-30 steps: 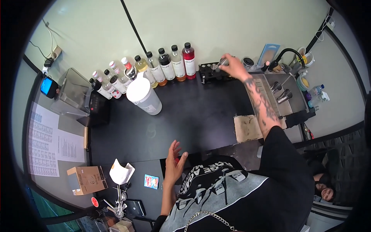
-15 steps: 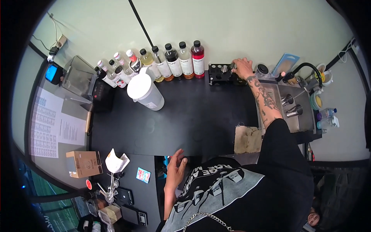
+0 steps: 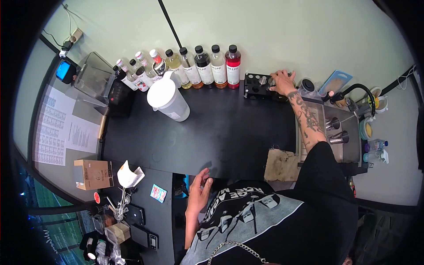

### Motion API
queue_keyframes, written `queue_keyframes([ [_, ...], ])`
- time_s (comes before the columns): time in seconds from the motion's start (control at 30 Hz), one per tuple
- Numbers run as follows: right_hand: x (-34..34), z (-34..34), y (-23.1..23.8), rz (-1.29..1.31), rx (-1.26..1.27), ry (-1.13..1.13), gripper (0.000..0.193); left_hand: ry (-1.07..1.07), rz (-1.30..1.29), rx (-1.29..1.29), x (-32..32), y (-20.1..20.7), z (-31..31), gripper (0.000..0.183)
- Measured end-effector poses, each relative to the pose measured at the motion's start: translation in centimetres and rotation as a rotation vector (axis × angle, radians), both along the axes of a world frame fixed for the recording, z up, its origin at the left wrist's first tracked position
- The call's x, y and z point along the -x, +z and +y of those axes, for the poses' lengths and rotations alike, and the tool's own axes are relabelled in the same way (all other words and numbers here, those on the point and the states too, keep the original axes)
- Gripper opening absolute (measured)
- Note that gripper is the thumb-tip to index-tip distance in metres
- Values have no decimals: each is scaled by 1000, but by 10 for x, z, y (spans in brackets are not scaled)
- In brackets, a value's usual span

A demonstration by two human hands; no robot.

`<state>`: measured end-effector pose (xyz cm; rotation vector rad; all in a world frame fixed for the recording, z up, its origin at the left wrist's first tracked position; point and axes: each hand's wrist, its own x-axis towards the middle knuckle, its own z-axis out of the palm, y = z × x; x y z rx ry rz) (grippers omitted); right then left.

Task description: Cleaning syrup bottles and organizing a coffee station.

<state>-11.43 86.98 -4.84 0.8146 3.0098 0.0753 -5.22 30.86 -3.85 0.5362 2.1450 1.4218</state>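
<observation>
My right hand [image 3: 284,84] reaches to the back of the counter, over the right end of a black holder [image 3: 252,93] with round slots. Its fingers curl down around something small there, which they hide; small metal pieces stand in the holder beside them. My left hand [image 3: 199,193] hovers at the counter's front edge, fingers extended and holding nothing. A white lidded pitcher [image 3: 179,108] stands left of the middle of the black counter [image 3: 221,137]. Behind it runs a row of syrup bottles, with a red bottle [image 3: 233,68] at its right end, nearest the holder.
A sink [image 3: 353,148] with a black tap [image 3: 369,90] and metal cups [image 3: 339,138] lies at right. A beige cloth [image 3: 281,165] rests by its front corner. At left are a blender [image 3: 94,79], a cardboard box [image 3: 95,174] and a scale [image 3: 145,237].
The whole view has shifted slightly. My right hand stays at the holder, its fingers a little more spread. My left hand remains near the counter edge.
</observation>
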Motion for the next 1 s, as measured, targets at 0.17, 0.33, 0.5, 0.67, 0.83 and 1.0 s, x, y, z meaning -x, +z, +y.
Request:
queue_keyframes([
  [0.17, 0, 15, -11, 47, -14, 74, 65, -20, -14, 24, 5, 1, 12, 44],
  [0.33, 7, -18, -3, 157, -146, 49, 65, -33, -35, 71, 4, 14, 8, 45],
  [0.5, -24, -57, -5, 629, -167, 164, 54, -78, 74, 64, 9, 19, -12, 49],
  [0.67, -46, -190, -35, 805, -65, 235, 46, 19, 315, 31, 22, 15, -55, 45],
  [0.83, -26, -344, -82, 413, 306, 573, 61, 314, 229, 18, 40, 13, -121, 31],
  [1.0, 1, -459, -93, -229, 579, 652, 87, 615, 276, 184, 78, 30, -236, 38],
])
